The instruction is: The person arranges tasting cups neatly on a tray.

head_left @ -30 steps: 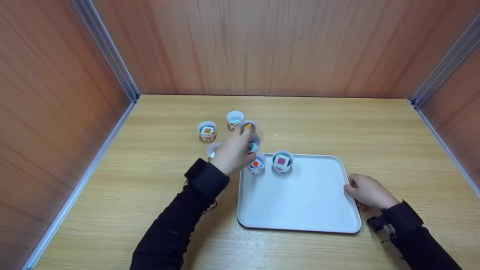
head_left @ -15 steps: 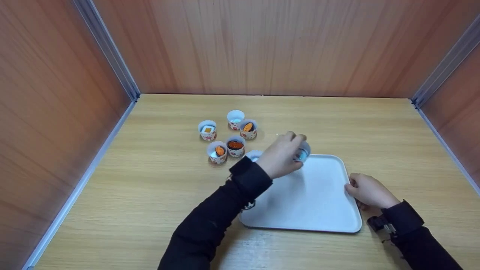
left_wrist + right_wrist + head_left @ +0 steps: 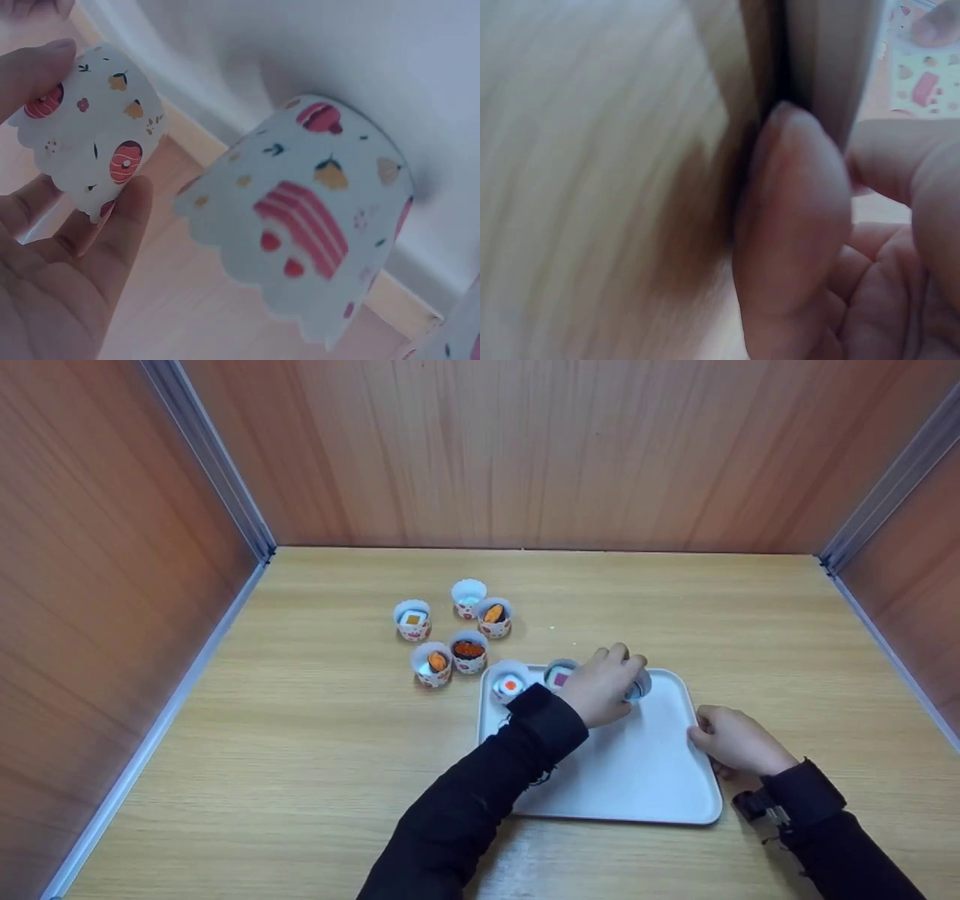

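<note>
Head view: left hand (image 3: pixel 600 688) pinches a cup (image 3: pixel 640 687) over the tray (image 3: pixel 637 780), beside a second cup (image 3: pixel 559 678); curled right hand (image 3: pixel 739 741) grips the tray's right edge. Any sideways knock could tip the second cup.

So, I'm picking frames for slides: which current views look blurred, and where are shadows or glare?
Head: fairly clear, a soft shadow on the tray below the left hand, faint sheen on the table near the bottom; left wrist: pale and hazy, but the print on the central cup is readable; right wrist: softest, table grain and right hand blurred, brown shadow beside the hand.
</note>
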`<action>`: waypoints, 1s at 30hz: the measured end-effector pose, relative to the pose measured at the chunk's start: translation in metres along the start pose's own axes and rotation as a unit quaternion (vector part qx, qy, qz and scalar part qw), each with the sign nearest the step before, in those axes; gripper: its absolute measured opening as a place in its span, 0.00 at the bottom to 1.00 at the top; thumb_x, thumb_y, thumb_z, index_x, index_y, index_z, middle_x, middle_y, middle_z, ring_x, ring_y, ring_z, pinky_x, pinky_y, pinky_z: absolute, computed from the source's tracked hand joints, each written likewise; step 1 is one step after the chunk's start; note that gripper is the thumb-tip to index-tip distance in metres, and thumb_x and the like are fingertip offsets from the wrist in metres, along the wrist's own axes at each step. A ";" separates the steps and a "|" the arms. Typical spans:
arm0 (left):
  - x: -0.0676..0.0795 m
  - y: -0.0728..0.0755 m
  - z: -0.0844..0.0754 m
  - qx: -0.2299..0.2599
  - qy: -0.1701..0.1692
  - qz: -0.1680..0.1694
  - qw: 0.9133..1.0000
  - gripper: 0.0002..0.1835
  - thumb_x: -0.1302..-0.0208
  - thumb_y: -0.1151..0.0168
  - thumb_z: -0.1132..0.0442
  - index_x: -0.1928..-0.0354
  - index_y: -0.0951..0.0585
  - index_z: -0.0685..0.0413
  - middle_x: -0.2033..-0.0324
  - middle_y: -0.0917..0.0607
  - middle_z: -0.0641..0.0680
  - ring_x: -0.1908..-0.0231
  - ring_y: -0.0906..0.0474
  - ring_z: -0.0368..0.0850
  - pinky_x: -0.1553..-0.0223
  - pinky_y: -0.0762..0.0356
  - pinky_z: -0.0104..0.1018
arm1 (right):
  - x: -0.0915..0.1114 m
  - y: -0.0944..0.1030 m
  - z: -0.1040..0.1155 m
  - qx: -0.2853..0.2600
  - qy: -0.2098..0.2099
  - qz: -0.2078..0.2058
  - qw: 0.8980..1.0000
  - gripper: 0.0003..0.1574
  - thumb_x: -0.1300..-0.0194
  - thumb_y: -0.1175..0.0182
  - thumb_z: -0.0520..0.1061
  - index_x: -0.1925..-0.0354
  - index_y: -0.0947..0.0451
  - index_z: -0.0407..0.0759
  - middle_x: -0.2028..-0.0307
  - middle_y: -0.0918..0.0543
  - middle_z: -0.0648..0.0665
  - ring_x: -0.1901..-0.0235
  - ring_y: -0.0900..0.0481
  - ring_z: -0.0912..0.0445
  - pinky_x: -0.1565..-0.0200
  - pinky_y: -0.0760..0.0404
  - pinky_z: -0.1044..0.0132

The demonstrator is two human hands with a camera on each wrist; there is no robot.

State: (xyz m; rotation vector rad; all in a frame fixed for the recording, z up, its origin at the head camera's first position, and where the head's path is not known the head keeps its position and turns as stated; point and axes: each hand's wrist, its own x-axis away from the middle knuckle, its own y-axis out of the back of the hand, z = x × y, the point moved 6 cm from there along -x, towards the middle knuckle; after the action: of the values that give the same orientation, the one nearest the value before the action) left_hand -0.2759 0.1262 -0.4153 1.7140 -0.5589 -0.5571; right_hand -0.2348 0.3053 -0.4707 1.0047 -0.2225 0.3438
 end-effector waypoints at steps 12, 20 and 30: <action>-0.010 -0.018 -0.003 -0.061 0.019 0.002 0.998 0.32 0.41 0.31 0.54 0.35 0.29 0.49 0.46 0.23 0.51 0.50 0.24 0.45 0.51 0.21 0.32 | 0.001 0.001 0.000 -0.001 0.007 -0.007 1.000 0.13 0.30 0.50 0.43 0.72 0.35 0.41 0.84 0.27 0.47 0.86 0.26 0.57 0.82 0.25 0.64; -0.011 -0.019 0.000 -0.054 0.037 0.004 0.998 0.31 0.40 0.32 0.54 0.35 0.29 0.49 0.46 0.22 0.51 0.49 0.24 0.44 0.49 0.21 0.32 | 0.000 0.001 0.001 -0.003 0.006 -0.005 1.000 0.13 0.30 0.51 0.43 0.72 0.35 0.40 0.84 0.26 0.47 0.86 0.26 0.57 0.82 0.25 0.65; -0.006 -0.014 -0.001 -0.067 0.035 -0.008 0.997 0.37 0.39 0.33 0.49 0.30 0.34 0.48 0.32 0.30 0.54 0.33 0.32 0.52 0.35 0.30 0.42 | 0.000 0.000 0.000 -0.006 0.006 -0.003 1.000 0.12 0.30 0.51 0.43 0.72 0.35 0.40 0.84 0.27 0.47 0.86 0.26 0.57 0.82 0.26 0.65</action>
State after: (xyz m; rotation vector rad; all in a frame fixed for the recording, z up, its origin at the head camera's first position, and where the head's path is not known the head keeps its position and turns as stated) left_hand -0.2790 0.1340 -0.4280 1.6055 -0.4481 -0.5327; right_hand -0.2345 0.3052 -0.4701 0.9910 -0.2103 0.3426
